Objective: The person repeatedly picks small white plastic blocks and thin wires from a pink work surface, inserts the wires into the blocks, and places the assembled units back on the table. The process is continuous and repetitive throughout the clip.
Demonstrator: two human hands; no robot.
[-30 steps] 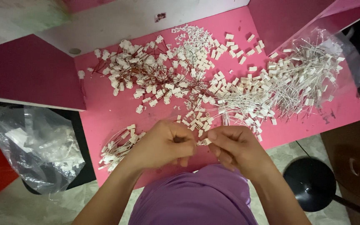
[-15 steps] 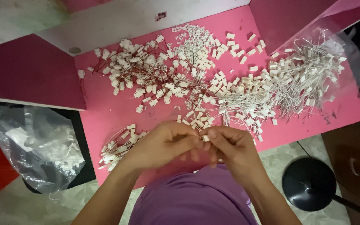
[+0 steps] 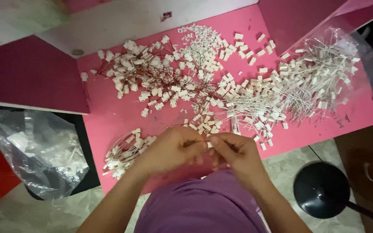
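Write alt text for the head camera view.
Two bare hands, left hand and right hand, meet over a pink table, pinching a small white connector. Piles of white connectors with thin wires cover the table.

Free: bare pink worktop (image 3: pixel 109 116) left of centre | Blocked: red-wired connector pile (image 3: pixel 160 82), white-wired connector pile (image 3: pixel 307 82) across the back | Near left: small wired bundle (image 3: pixel 124 153) beside hands (image 3: pixel 208 149)
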